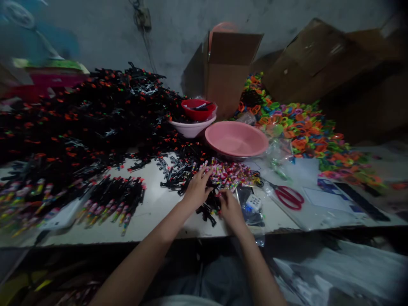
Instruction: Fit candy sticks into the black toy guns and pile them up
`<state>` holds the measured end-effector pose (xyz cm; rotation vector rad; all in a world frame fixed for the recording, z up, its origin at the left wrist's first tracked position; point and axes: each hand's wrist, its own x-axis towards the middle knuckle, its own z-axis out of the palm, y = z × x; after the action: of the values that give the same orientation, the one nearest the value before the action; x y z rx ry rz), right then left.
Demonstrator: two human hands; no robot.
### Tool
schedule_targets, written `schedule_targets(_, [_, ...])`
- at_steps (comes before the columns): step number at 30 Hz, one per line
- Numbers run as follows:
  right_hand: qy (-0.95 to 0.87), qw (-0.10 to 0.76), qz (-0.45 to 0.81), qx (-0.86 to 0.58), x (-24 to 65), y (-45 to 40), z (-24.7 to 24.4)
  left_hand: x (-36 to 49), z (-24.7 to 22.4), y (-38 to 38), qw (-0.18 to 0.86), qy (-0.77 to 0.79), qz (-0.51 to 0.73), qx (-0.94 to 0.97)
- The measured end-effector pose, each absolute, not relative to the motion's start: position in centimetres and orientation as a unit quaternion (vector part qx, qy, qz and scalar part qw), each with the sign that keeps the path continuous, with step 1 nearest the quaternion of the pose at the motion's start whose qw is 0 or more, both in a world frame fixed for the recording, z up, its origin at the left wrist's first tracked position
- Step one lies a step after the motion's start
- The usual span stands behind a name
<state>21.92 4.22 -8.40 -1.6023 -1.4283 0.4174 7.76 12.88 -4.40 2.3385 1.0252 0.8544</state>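
My left hand (196, 187) reaches over the front of a pile of small candy-like tubes (231, 172) with pink, white and yellow wrapping. Its fingers are apart, and no held thing shows in them. Close by on the right, my right hand (230, 208) has its fingers curled together at the orange-red tip of a small black toy gun (208, 214). Those fingertips partly hide the grip. More loose toy guns (172, 172), black and grey, lie just left of the tubes.
A big heap of black toy guns (95, 114) covers the back left; bundled guns with tubes (116, 197) lie in front. A pink basin (237, 138), red bowl (197, 110), cardboard box (225, 72), colourful plastic pieces (299, 131) and red-handled scissors (289, 197) stand or lie rightward.
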Motion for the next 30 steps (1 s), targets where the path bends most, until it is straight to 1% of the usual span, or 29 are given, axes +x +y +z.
schedule_targets(3, [-0.597, 0.444, 0.154, -0.650, 21.7, 4.1, -8.0, 7.5, -3.1, 13.5, 0.182, 0.372, 0.260, 0.872])
schedule_targets(7, [-0.573, 0.465, 0.148, -0.658, 21.9, 3.3, -7.4, 5.5, -1.4, 13.8, 0.176, 0.425, 0.278, 0.843])
schedule_targets(8, [-0.562, 0.481, 0.157, -0.654, 21.7, 2.9, -7.1, 4.8, -1.1, 13.6, 0.195, 0.441, 0.294, 0.825])
schedule_targets(9, [-0.549, 0.501, 0.170, -0.646, 21.4, 2.5, -6.8, 4.2, -0.8, 13.2, 0.241, 0.458, 0.319, 0.794])
schedule_targets(10, [-0.536, 0.524, 0.187, -0.635, 20.9, 2.1, -6.5, 3.7, -0.6, 12.5, 0.314, 0.471, 0.351, 0.745])
schedule_targets(13, [-0.509, 0.581, 0.239, -0.588, 18.4, 0.7, -5.0, 2.6, -0.3, 9.6, 0.604, 0.452, 0.433, 0.493])
schedule_targets(14, [-0.509, 0.588, 0.256, -0.574, 17.5, 0.3, -4.5, 2.5, -0.3, 8.5, 0.673, 0.433, 0.440, 0.407])
schedule_targets(16, [-0.520, 0.584, 0.286, -0.554, 15.7, -0.3, -3.6, 2.2, -0.2, 6.4, 0.749, 0.401, 0.443, 0.287])
schedule_targets(18, [-0.531, 0.572, 0.300, -0.548, 14.5, -0.7, -2.9, 2.0, 0.0, 4.7, 0.764, 0.384, 0.460, 0.241])
schedule_targets(20, [-0.533, 0.570, 0.300, -0.548, 13.8, -1.0, -2.6, 1.8, 0.4, 3.5, 0.754, 0.374, 0.484, 0.238])
schedule_targets(25, [-0.535, 0.582, 0.294, -0.538, 13.1, -1.8, -2.6, 1.1, 1.0, 2.2, 0.725, 0.392, 0.511, 0.245])
schedule_targets(30, [-0.562, 0.572, 0.262, -0.537, 12.0, -2.4, -2.2, 0.9, 0.7, 1.6, 0.684, 0.397, 0.536, 0.296])
